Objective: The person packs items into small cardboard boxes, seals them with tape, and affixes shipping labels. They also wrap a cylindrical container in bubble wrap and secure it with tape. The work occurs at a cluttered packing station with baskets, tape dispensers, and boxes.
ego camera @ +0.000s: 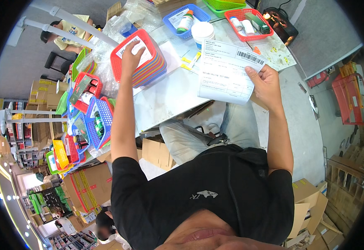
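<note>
My right hand (pixel 264 84) grips a printed paper sheet (pixel 221 78) by its right edge, thumb on top, above the front of the white table (pixel 157 107). On a tall stack of nested plastic baskets (pixel 150 67), my left hand (pixel 133 54) rests with fingers spread over a printed label sheet (pixel 146 57) inside the red top basket; whether it pinches the sheet I cannot tell. Behind the held paper stands a white plastic tub (pixel 203 32). Yellow-marked strips (pixel 190 62) lie beside it on the table.
A blue basket (pixel 169 20) with a bottle and a red basket (pixel 228 14) with containers stand at the back. Filled baskets (pixel 99 125) crowd the left beside bubble wrap (pixel 107 50). Cardboard boxes (pixel 88 190) sit lower left. A co-worker (pixel 71 32) is at the upper left, another person (pixel 105 222) lower left.
</note>
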`<state>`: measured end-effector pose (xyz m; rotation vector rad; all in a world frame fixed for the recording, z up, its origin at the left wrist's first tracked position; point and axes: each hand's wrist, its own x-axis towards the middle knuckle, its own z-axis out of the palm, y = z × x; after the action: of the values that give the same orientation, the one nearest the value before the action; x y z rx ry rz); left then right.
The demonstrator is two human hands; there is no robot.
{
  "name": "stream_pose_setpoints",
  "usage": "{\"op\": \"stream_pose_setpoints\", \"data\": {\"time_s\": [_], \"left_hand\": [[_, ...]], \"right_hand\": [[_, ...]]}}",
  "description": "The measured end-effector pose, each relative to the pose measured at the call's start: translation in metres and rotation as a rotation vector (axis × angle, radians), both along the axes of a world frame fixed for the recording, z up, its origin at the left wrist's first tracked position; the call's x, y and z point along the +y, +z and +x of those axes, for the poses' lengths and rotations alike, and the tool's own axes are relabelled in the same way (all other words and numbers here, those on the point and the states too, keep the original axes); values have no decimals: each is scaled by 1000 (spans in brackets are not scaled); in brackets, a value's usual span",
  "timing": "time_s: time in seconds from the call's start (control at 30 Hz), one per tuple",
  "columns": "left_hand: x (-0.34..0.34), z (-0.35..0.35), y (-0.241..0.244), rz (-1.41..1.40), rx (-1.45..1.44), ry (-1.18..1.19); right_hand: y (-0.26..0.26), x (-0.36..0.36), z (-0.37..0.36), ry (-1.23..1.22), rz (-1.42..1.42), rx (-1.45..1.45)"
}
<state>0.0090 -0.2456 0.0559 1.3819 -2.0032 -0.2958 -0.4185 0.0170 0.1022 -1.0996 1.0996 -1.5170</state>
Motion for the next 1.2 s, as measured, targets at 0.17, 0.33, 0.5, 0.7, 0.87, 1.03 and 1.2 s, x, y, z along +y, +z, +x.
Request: {"op": "stream_pose_setpoints", "data": {"time_s": [0.17,0.33,0.5,0.7,0.87,1.03,1.2], "left_hand": [[145,-60,17,399,705,-379],[248,-114,5,701,936,-480],[279,-137,-1,462,1319,-303],[279,-104,5,415,842,-675],[282,-121,-1,490,1079,-452],[282,-137,0,378,1145,-310],[281,-142,3,409,1168,-281]], "right_hand": [[10,6,12,-27,51,234],[-13,4,35,120,-298,198],[-18,9,55,170,-277,284],[-16,13,48,259,-182,236],[-22,17,43,307,-14,141],[-22,11,60,139,-12,6],[-29,8,51,347,317,-254]]}}
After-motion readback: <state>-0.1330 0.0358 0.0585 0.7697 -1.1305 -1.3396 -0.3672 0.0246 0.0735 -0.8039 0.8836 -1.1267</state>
